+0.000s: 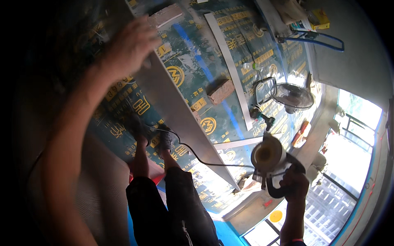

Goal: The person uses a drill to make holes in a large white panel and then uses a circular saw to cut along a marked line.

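Observation:
In my right hand (296,185), at the lower right, is a corded handheld circular saw (269,158), with my fingers wrapped round its handle. The saw is raised above the right end of a long grey panel (180,104), and its black cord (197,158) runs left across that panel toward my feet. At the upper left, my left hand (133,47) is held over the panel's far end, somewhat blurred. Its fingers look loosely apart with nothing in them. Just beyond it lies a brick (166,16); whether the hand touches it I cannot tell.
Printed dark green sheeting (180,53) covers the floor. Another brick (221,91) and a long pale strip (230,67) lie beyond the panel. Farther right are a fan (292,97), a power drill (264,119) and a blue-framed saw (318,40). Windows (316,205) line the right.

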### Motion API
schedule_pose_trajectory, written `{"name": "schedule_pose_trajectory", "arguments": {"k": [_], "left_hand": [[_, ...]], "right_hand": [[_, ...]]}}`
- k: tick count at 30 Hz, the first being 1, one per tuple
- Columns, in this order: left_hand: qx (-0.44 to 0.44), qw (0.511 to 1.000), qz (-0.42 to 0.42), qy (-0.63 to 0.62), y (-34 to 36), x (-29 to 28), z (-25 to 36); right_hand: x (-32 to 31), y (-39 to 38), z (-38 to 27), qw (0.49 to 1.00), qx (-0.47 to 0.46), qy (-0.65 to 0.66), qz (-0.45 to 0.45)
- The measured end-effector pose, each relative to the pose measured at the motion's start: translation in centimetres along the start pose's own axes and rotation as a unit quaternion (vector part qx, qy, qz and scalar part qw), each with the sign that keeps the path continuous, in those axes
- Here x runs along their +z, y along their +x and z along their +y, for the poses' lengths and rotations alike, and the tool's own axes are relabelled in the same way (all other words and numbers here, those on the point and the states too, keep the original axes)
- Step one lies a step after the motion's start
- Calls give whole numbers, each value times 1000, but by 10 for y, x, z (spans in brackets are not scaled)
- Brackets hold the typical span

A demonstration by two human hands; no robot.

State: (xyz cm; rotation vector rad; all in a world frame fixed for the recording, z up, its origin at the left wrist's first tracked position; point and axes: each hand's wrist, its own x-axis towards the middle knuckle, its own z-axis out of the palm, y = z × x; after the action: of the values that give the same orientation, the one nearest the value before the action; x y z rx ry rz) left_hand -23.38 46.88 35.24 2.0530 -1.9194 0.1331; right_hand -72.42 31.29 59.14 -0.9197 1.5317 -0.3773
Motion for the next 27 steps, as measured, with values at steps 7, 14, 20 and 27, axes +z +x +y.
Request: {"name": "schedule_pose_trajectory", "arguments": {"k": [7, 14, 20, 27], "left_hand": [[40, 994, -75, -69, 2, -6, 134], [23, 984, 49, -172, 10, 14, 142], [16, 995, -20, -101, -3, 9, 138], [11, 991, -125, -37, -11, -8, 59]], "right_hand": [[-117, -54, 55, 986, 132, 91, 44], [-224, -107, 139, 941, 168, 261, 136], [-297, -118, 188, 957, 137, 239, 87], [-334, -103, 208, 939, 110, 151, 288]]}}
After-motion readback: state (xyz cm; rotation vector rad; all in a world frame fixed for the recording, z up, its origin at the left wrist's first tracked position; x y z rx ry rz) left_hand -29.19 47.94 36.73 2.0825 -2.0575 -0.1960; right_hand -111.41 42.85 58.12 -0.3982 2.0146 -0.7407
